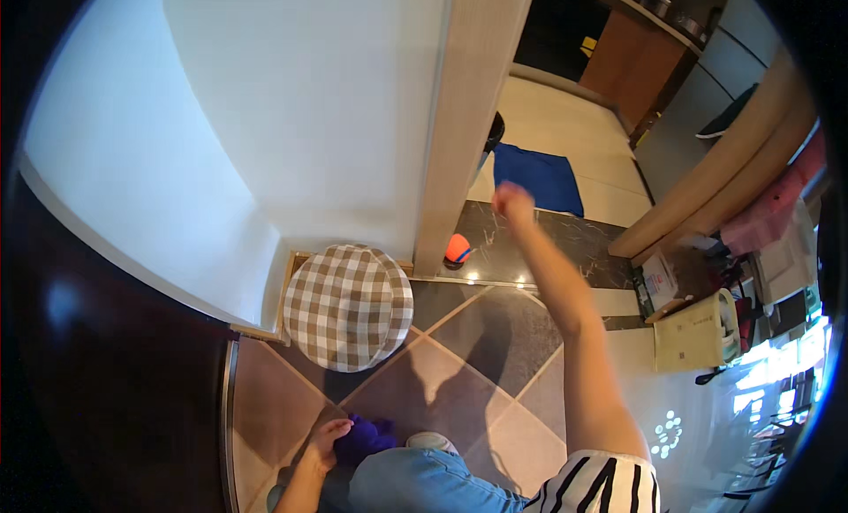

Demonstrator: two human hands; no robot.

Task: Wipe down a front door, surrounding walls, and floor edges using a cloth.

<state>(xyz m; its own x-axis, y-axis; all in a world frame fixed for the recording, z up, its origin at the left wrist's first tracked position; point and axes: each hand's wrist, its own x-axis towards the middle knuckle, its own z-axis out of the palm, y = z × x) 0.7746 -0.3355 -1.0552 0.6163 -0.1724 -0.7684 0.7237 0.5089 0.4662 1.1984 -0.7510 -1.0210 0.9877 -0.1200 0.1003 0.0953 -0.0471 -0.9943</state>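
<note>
My left hand [331, 440] is low in the view, with its fingers closed on a bunched purple cloth [361, 439] beside my bent knee in blue jeans. My right hand [513, 200] reaches out over the dark marble doorway threshold [490, 235], level with the near edge of a blue floor mat [540, 175]. Motion blurs it; the fingers look curled, and whether they hold anything is hidden. An orange ball with a blue band [457, 249] rests on the threshold against the wooden door frame [474, 122], left of my right forearm.
A round stool or cushion with a brown-and-white checked cover [348, 308] stands in the wall corner. A dark door or panel [119, 367] bounds the left. To the right are a pale yellow bag [689, 331] and a box [656, 281]. Diagonal floor tiles [464, 374] lie before me.
</note>
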